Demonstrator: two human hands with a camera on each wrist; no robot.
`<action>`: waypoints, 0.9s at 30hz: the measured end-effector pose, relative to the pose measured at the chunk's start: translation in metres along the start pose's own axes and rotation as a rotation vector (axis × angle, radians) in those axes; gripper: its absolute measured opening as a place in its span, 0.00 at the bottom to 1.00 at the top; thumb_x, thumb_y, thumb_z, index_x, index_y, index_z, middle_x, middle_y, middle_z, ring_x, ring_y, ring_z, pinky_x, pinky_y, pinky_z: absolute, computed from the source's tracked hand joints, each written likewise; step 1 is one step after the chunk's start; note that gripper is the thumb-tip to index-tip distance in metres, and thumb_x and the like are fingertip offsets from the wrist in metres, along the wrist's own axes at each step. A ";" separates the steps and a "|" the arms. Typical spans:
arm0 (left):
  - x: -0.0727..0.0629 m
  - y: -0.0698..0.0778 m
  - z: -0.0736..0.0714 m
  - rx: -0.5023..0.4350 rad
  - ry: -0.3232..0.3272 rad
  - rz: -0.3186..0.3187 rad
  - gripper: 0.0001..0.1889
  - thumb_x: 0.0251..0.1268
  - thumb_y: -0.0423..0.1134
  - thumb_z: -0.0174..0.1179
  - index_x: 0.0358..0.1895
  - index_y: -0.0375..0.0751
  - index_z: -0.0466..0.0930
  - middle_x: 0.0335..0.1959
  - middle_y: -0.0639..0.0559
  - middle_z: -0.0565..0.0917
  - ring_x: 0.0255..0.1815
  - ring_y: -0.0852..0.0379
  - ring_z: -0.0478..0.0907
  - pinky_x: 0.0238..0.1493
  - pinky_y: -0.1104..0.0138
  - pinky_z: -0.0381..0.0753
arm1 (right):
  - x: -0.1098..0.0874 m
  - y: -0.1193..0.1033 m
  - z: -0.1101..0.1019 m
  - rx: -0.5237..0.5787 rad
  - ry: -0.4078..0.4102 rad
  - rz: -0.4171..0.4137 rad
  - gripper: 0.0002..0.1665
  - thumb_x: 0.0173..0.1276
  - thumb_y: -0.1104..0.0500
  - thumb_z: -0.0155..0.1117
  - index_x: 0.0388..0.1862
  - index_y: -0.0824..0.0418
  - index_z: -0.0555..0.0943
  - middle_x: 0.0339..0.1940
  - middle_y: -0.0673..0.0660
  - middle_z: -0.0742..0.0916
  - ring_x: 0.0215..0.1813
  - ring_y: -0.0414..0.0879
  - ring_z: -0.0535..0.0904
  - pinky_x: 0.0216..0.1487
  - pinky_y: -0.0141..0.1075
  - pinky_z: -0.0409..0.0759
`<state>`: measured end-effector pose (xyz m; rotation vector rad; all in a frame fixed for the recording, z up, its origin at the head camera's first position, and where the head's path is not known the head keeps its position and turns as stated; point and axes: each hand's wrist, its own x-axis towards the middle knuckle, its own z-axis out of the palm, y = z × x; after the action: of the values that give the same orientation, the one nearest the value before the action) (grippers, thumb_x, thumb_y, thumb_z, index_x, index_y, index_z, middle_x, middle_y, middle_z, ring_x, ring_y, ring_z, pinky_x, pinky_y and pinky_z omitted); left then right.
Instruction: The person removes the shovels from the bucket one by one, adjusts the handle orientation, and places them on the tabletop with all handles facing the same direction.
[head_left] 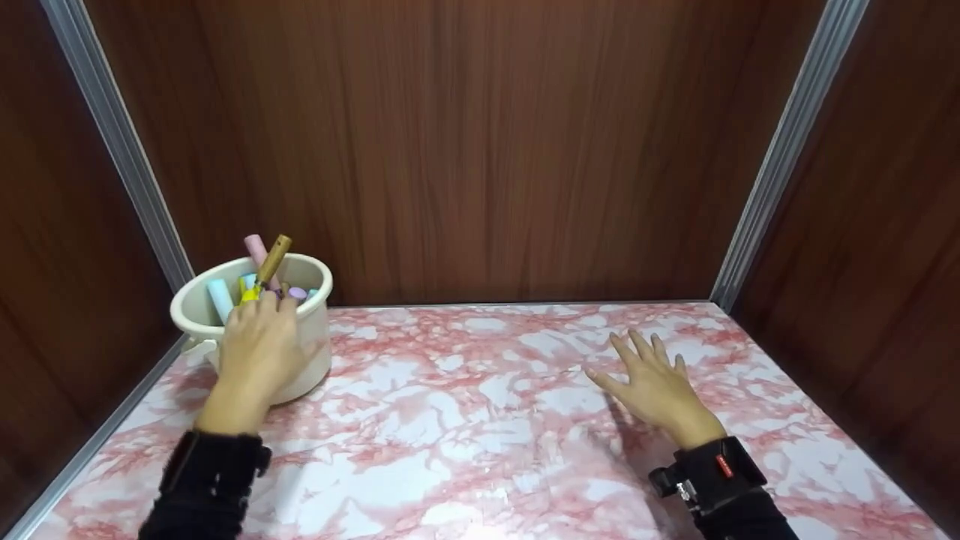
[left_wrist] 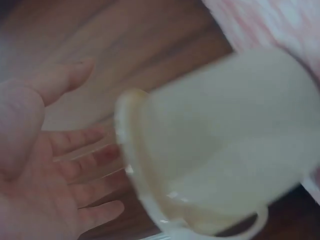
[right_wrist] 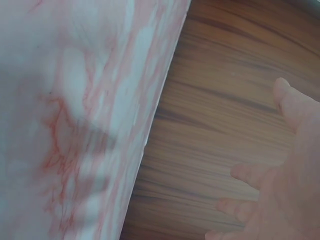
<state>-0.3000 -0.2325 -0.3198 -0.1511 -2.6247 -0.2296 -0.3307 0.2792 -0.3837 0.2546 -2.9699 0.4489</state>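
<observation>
Holding the left hand (head_left: 259, 345) with fingers parted at the near rim of a cream bucket (head_left: 315, 375), middle left of the frame (cannot tell whether touching it), and holding the right hand (head_left: 656, 386) with fingers spread over the pink-and-white tabletop (head_left: 450, 450), right of centre. Seeing inside the bucket a pale blue tube (head_left: 220, 300), plus a pink tube (head_left: 256, 249) and a brown handle (head_left: 274, 259) leaning up past the rim. Facing, across the upper frame, a wood-grain panel (head_left: 480, 150) between two metal posts (head_left: 112, 135).
</observation>
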 end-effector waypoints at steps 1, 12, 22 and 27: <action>0.002 -0.005 0.002 0.015 0.001 -0.006 0.39 0.65 0.46 0.72 0.68 0.19 0.71 0.63 0.18 0.73 0.64 0.18 0.70 0.68 0.33 0.64 | 0.000 0.000 0.000 0.001 0.001 -0.001 0.59 0.76 0.19 0.40 0.88 0.60 0.56 0.87 0.73 0.52 0.85 0.78 0.40 0.74 0.79 0.36; 0.024 -0.025 0.029 0.053 -0.008 -0.050 0.30 0.68 0.48 0.71 0.57 0.21 0.78 0.44 0.21 0.84 0.45 0.21 0.82 0.46 0.34 0.75 | 0.002 0.002 -0.006 0.008 -0.007 -0.008 0.59 0.76 0.20 0.41 0.87 0.61 0.56 0.87 0.73 0.51 0.84 0.79 0.39 0.74 0.79 0.35; 0.028 -0.041 0.045 0.109 0.189 -0.016 0.25 0.54 0.48 0.82 0.37 0.25 0.85 0.24 0.29 0.83 0.27 0.27 0.83 0.25 0.40 0.78 | 0.002 -0.003 -0.002 0.013 -0.016 -0.019 0.59 0.76 0.20 0.41 0.87 0.61 0.57 0.87 0.73 0.51 0.85 0.78 0.40 0.74 0.79 0.35; 0.029 -0.043 0.049 0.112 0.185 0.002 0.27 0.53 0.50 0.83 0.34 0.25 0.85 0.21 0.30 0.82 0.23 0.30 0.82 0.23 0.42 0.78 | 0.000 -0.002 -0.003 0.002 -0.021 -0.012 0.59 0.76 0.20 0.41 0.87 0.61 0.57 0.87 0.73 0.51 0.84 0.80 0.40 0.74 0.78 0.35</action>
<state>-0.3549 -0.2630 -0.3536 -0.0890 -2.4459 -0.0904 -0.3297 0.2785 -0.3803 0.2788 -2.9867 0.4500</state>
